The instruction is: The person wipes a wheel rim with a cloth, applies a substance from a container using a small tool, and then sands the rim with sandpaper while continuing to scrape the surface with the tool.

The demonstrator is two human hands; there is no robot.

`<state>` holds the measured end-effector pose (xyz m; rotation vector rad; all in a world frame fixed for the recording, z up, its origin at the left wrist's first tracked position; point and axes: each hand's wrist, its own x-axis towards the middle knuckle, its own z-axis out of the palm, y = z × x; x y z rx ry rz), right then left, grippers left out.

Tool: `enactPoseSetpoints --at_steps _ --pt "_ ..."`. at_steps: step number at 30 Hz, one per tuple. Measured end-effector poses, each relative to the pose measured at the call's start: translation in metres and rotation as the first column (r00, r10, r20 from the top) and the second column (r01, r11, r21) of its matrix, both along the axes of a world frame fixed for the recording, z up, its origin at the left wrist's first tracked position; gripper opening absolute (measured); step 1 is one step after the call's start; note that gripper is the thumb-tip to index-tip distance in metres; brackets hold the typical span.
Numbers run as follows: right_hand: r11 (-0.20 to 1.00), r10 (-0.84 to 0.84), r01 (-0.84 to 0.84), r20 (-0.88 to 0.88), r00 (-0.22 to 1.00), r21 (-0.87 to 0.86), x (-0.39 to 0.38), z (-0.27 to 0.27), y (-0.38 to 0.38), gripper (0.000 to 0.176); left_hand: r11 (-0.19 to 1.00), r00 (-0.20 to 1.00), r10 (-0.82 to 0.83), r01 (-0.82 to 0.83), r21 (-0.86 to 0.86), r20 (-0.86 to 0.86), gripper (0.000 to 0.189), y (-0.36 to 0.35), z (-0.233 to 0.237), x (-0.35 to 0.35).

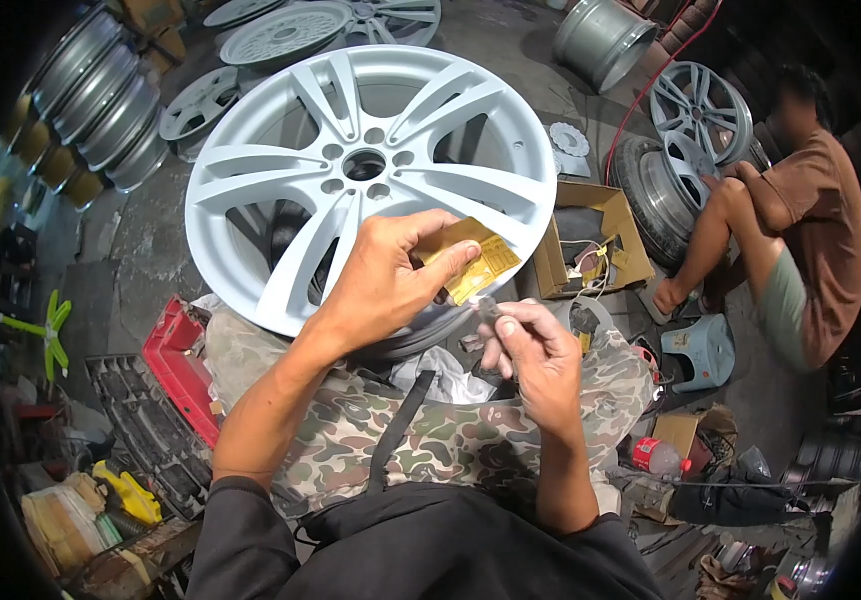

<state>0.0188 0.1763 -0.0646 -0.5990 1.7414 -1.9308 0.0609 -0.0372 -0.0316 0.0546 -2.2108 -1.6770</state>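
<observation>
My left hand (401, 270) grips a folded yellow printed sheet (476, 262), thumb on top and fingers beneath. Just below its lower edge, my right hand (536, 350) pinches a small grey piece (491, 308) between thumb and fingertips; its kind is too small to make out. Both hands hover over the near edge of a large pale grey car wheel rim (451, 192), which lies face up in front of my knees. The rim has paired spokes and a centre hole ringed by bolt holes. Part of its near side is hidden behind my left hand.
To the right sit an open cardboard box (551, 265) with wires, a tyre (641, 195) and a blue-grey stool (699, 352). Another person (801, 210) crouches there beside wheels. Stacked rims (101, 100) stand at left, near a red toolbox-like case (179, 365). A bottle (659, 456) lies at lower right.
</observation>
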Motion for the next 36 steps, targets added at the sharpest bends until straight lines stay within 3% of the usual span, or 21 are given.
enactPoseSetpoints --at_steps 1,2,4,5,8,10,14,16,25,31,36 --pt "0.997 -0.058 0.052 -0.117 0.991 -0.056 0.001 -0.001 -0.001 0.018 1.000 1.000 0.002 -0.002 0.015 0.025 0.021 -0.001 0.000 0.000" --pt "0.997 -0.057 0.051 -0.117 0.991 -0.054 0.000 0.000 -0.002 0.018 1.000 1.000 0.003 -0.003 0.016 0.025 0.021 -0.001 -0.002 0.000" --pt "0.966 -0.167 0.254 -0.612 0.773 0.057 -0.001 0.004 -0.006 0.020 0.915 0.987 -0.150 0.116 0.386 0.060 0.024 0.000 -0.004 -0.002" --pt "0.957 -0.174 0.285 -0.698 0.695 0.046 -0.001 0.005 -0.008 0.025 0.915 0.987 -0.151 0.117 0.385 0.058 0.024 0.000 -0.005 -0.002" --pt "0.952 -0.179 0.306 -0.762 0.622 0.027 0.003 0.000 -0.010 0.028 0.890 0.981 -0.172 0.116 0.441 0.090 0.025 -0.003 -0.003 -0.004" --pt "0.949 -0.179 0.315 -0.762 0.622 0.034 0.006 -0.002 -0.009 0.030 0.889 0.977 -0.134 0.045 0.456 0.165 0.023 -0.003 0.000 -0.003" --pt "0.949 -0.130 0.308 -0.795 0.593 0.074 0.005 0.003 -0.001 0.029 0.918 0.984 -0.128 0.069 0.391 0.126 0.024 -0.002 -0.001 -0.003" --pt "0.948 -0.114 0.306 -0.805 0.582 0.088 0.004 0.005 0.001 0.028 0.965 0.996 -0.032 0.009 0.262 0.082 0.023 0.001 -0.002 -0.002" --pt "0.956 -0.126 0.277 -0.718 0.685 0.096 0.001 0.010 -0.003 0.024 0.998 0.998 0.042 -0.044 -0.054 -0.048 0.020 0.001 -0.003 0.000" --pt "0.960 -0.091 0.249 -0.703 0.705 0.126 -0.001 0.015 -0.003 0.021 0.998 0.998 0.029 -0.032 -0.060 -0.049 0.020 0.002 0.000 0.001" --pt "0.952 -0.162 0.291 -0.652 0.741 0.095 -0.009 0.009 -0.001 0.020 0.999 1.000 -0.017 0.017 -0.043 0.008 0.017 0.003 0.005 0.003"
